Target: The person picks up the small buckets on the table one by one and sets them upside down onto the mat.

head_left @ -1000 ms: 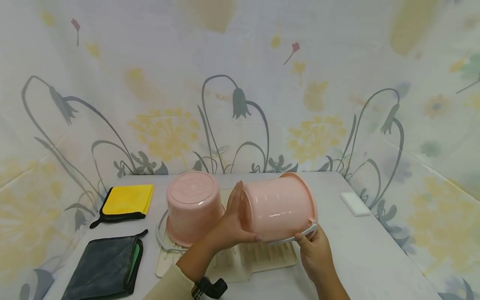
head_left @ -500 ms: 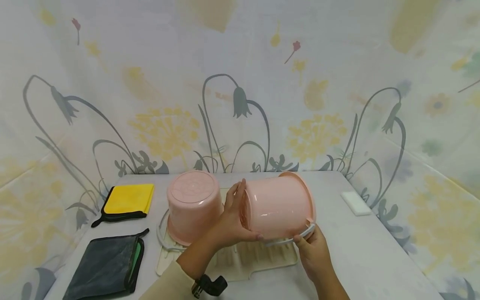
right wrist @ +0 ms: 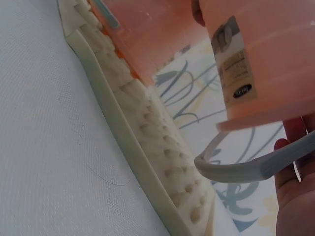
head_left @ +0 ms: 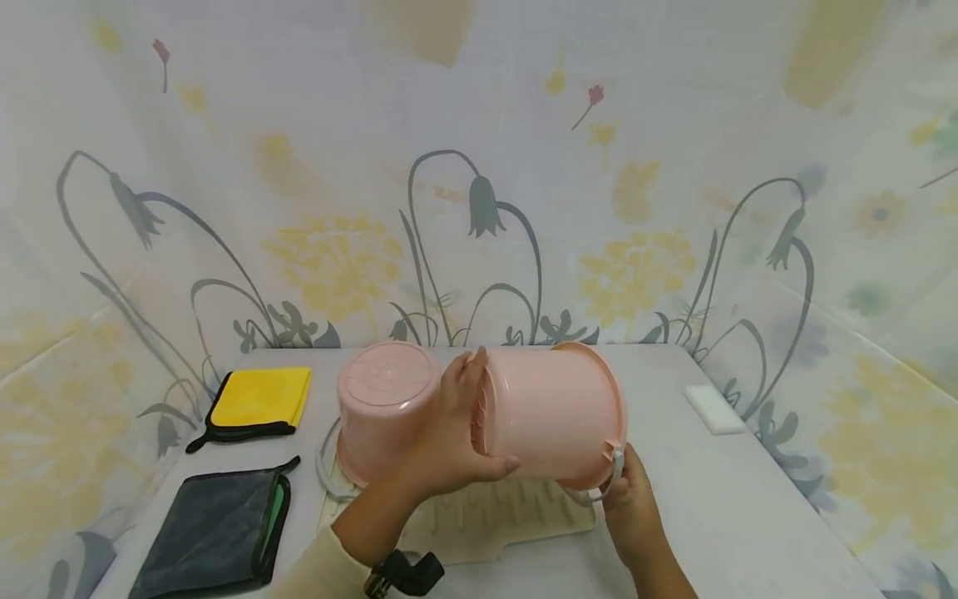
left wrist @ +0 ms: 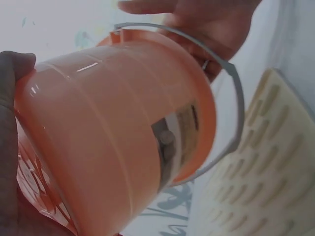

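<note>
In the head view, my left hand (head_left: 449,433) grips the base of a pink bucket (head_left: 554,408) lying on its side in the air, its mouth to the right. The left thumb lies along the bucket's lower side. At the rim is my right hand (head_left: 636,516), fingers against the mouth side and thumb apart from it in the left wrist view. The bucket's grey handle (right wrist: 241,169) hangs loose and passes across the right fingers. A printed label (left wrist: 177,137) shows on the wall. To the left a second pink bucket (head_left: 385,387) stands upside down on a cream ridged mat (head_left: 494,524).
A folded yellow cloth (head_left: 265,395) with black trim lies at the far left, behind a folded dark grey cloth (head_left: 209,524) with a green inside. At the right is a white sponge (head_left: 714,409). A flower-patterned curtain (head_left: 479,125) closes off the white table's back.
The right hand has let the handle slip from its pinch and lies at the rim. The handle has swung down below the bucket. The bucket has turned slightly and shifted a little left.
</note>
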### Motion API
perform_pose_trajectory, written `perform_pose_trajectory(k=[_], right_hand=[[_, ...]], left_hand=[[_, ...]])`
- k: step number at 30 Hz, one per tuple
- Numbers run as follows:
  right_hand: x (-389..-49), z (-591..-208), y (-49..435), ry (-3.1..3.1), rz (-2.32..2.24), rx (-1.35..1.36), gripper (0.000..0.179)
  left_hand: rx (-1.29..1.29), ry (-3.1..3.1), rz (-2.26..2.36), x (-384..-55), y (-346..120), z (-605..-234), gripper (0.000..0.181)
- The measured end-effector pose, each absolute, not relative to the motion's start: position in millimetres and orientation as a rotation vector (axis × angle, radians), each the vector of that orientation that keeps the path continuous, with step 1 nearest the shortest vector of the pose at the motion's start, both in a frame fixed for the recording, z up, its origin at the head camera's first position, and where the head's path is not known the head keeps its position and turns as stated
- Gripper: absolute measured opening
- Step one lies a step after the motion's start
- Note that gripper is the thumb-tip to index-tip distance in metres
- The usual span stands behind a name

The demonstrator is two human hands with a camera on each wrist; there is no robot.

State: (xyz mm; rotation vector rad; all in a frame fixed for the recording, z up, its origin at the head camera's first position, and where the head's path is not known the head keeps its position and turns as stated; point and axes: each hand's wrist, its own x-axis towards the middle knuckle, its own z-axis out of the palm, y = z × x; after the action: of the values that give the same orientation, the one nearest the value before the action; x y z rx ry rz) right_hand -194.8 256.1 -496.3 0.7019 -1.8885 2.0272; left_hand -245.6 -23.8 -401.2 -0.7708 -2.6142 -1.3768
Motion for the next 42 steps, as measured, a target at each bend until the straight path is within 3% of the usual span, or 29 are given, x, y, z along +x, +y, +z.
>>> perform_pose_trajectory(k=[4, 6, 12, 15, 18, 27, 42], right_hand=[[-197, -495, 261, -1.744, 2.031, 0.899, 0.055], [-196, -493, 263, -1.762, 2.013, 0.851, 0.054], [-188, -486, 269, -2.075, 1.753, 0.28, 0.046], [-182, -484, 272, -2.319, 1.514, -0.019, 0.033], [-176, -485, 272, -2.53, 1.268, -0.154, 0.021], [-163, -490, 274, -2.609, 0.948, -0.054, 0.009], [-162, -503, 283, -2.547, 1.034, -0.158, 0.017]], left_hand=[[-0.81, -2.621, -1.365, -244, -32, -387, 0.128], [-0.836, -2.627, -1.368, -243, -36, -376, 0.126], [-0.861, -2.641, -1.316, -243, -50, -341, 0.122], [-0.834, -2.682, -1.206, -246, -56, -325, 0.122], [-0.805, -2.729, -1.107, -250, -61, -313, 0.12], [-0.789, -2.852, -0.872, -268, -50, -292, 0.116], [-0.768, -3.034, -0.558, -288, -29, -270, 0.111]])
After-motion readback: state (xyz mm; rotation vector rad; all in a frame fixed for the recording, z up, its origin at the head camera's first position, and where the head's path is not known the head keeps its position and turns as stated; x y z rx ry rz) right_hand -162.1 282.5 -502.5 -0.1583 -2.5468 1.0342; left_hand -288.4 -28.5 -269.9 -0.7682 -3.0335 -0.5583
